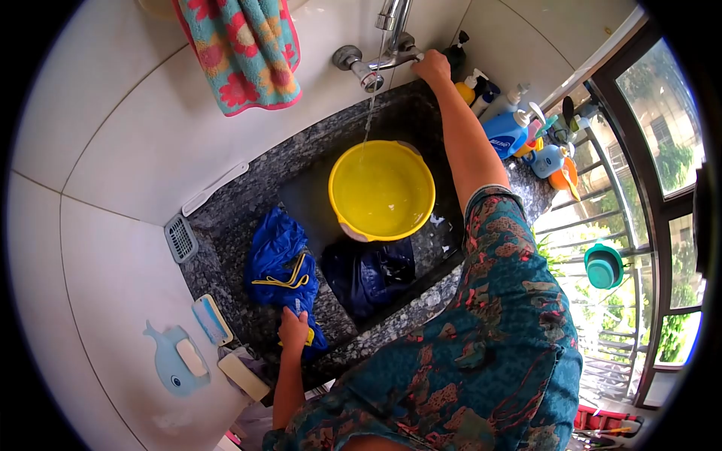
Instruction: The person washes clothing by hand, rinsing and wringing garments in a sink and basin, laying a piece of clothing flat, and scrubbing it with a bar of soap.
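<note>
My right hand (432,68) is closed on the handle of the wall faucet (368,75). A thin stream of water falls from the faucet into a yellow basin (406,225) standing in the dark stone sink (263,188). Water fills part of the basin. My left hand (293,328) grips the lower end of a wet blue garment (274,248) with a yellow drawstring, spread over the sink's left slab. Dark navy fabric (368,278) lies bunched and wet in the sink just below the basin.
Bottles, among them a blue pump bottle (505,134), line the right ledge. A floral towel (252,60) hangs at the upper left. A white-handled tool (216,189), a grey soap dish (181,238) and a brush (213,319) sit along the left edge.
</note>
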### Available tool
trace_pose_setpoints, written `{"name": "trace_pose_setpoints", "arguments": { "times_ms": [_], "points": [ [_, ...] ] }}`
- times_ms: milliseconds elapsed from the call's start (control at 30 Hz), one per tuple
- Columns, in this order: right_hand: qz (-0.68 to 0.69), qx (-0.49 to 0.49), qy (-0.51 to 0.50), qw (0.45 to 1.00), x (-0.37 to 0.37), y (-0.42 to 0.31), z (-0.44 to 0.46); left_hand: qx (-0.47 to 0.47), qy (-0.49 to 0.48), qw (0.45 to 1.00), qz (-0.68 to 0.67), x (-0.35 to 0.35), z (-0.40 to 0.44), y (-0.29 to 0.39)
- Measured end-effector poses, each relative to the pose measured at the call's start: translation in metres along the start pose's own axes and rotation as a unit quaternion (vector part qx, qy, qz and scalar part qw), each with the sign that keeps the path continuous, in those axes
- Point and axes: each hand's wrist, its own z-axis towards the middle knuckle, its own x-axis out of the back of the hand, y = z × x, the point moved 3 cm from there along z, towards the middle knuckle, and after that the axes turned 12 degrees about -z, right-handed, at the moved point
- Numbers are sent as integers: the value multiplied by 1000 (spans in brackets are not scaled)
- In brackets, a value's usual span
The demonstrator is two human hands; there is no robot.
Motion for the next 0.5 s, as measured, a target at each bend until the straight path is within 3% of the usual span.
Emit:
{"name": "trace_pose_setpoints", "arguments": {
  "times_ms": [233,433,500],
  "points": [
    [11,11,-5,1000,-1,1,1,2,-1,1000,1,3,-3,4],
    [-19,54,79,995,-24,10,15,-9,5,1000,-9,-1,2,-2],
    [78,94,82,989,-26,19,8,-11,7,1000,-22,1,2,-2]
  ]
}}
